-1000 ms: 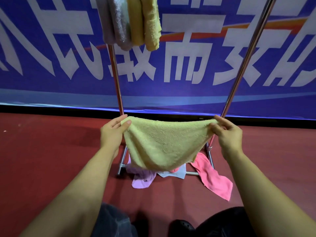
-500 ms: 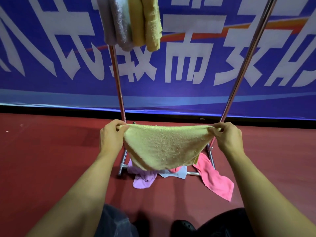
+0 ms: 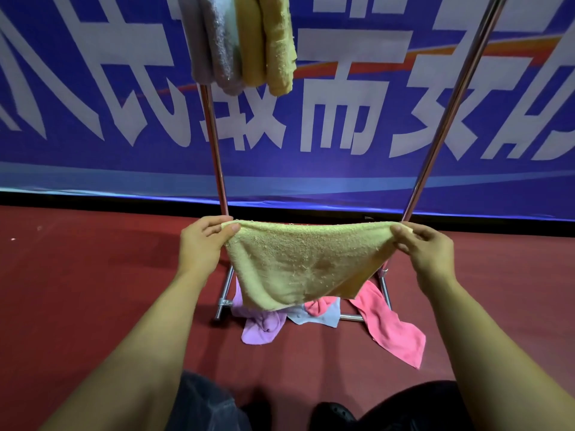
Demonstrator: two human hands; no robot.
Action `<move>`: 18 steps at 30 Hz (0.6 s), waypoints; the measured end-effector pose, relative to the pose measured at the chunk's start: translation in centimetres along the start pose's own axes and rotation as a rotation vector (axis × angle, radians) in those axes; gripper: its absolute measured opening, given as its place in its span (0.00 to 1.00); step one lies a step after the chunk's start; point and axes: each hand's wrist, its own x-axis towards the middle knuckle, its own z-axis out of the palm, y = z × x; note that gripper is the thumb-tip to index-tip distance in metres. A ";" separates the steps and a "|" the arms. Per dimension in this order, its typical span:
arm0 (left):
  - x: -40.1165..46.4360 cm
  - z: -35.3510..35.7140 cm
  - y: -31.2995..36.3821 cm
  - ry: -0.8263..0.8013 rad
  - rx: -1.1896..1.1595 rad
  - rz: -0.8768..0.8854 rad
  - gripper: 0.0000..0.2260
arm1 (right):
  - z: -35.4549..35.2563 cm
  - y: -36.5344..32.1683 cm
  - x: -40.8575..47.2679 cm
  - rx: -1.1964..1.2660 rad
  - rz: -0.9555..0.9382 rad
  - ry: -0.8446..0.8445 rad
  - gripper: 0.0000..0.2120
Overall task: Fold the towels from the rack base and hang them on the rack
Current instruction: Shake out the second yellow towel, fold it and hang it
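Left hand (image 3: 203, 244) pinches one upper corner of the pale yellow towel (image 3: 303, 262), thumb on the near face and fingers curled behind the top hem. Right hand (image 3: 427, 253) pinches the opposite upper corner in the same way. Neither hand is spread; both are closed on cloth.

The towel is stretched between the two hands with its top hem nearly level, so its long axis runs from 9 o'clock to 3 o'clock across the view. The cloth below the hem sags to a rounded lower edge toward 6 o'clock, and the layers visible at the lower right corner suggest it is already doubled once; this is a judgement, as the back layer is mostly hidden. Both hands lie equally near the towel, each at one end of the axis.

Behind the towel stand the two chrome uprights of the rack (image 3: 217, 169), rising toward 12 o'clock and 1 o'clock. Towels already hung (image 3: 245, 42), grey, white and two yellow, drape from the top bar at 11 o'clock, close together. The bar itself is out of view above the frame.

On the rack base at 6 o'clock from the held towel lie a lilac towel (image 3: 263, 329), a light blue towel (image 3: 314, 317) and a pink towel (image 3: 392, 331), all still unfolded.

The coming move probably turns on bringing the two ends of the 9-to-3 axis together, then lifting the folded towel toward 12 o'clock, to the bar beside the hung ones.
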 end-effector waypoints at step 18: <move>0.2 0.5 -1.0 0.244 0.001 -0.229 0.10 | 0.9 0.2 -0.2 0.050 0.176 0.033 0.09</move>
